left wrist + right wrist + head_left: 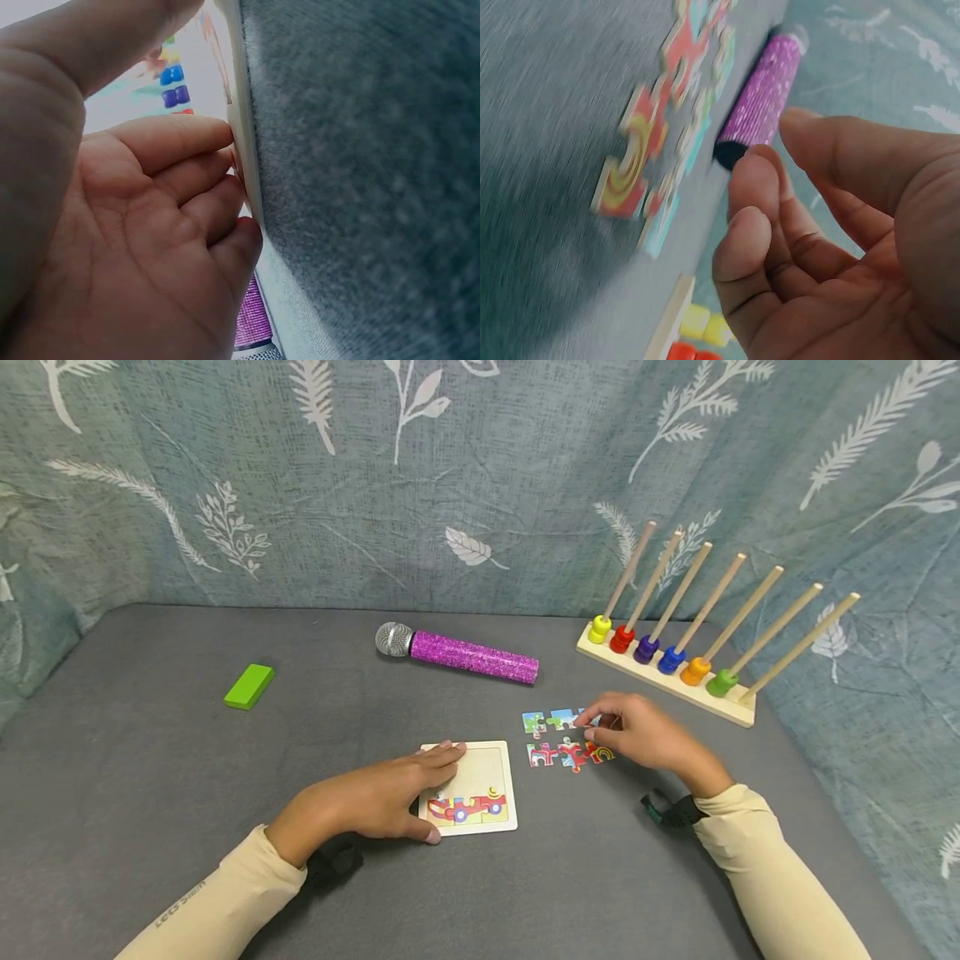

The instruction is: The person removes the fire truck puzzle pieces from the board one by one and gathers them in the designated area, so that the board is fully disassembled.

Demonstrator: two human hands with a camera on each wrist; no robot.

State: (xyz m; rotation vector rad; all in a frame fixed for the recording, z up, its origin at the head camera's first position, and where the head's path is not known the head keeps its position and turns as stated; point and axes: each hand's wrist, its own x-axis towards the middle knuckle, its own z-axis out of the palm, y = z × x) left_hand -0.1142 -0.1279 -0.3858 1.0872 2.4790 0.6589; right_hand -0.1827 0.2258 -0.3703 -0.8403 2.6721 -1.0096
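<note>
My left hand (pixel 382 795) rests on the left side of a square wooden puzzle board (pixel 480 768), fingers on its surface and thumb by the near edge. Fitted pieces along the board's near side form a red vehicle (pixel 467 810); the rest of its recess that shows is bare wood. In the left wrist view the fingertips (pixel 225 135) touch the board. My right hand (pixel 641 732) is over the right end of several loose jigsaw pieces (pixel 572 754), laid in two rows. The right wrist view shows its bent fingers and thumb apart, with nothing between them.
Behind the board lies a microphone (pixel 472 657) with a glittery purple handle. A wooden peg stand (pixel 667 681) with coloured beads and upright rods stands at the back right. A green block (pixel 250 686) lies at the left. A leaf-patterned curtain (pixel 360 527) hangs behind the grey table.
</note>
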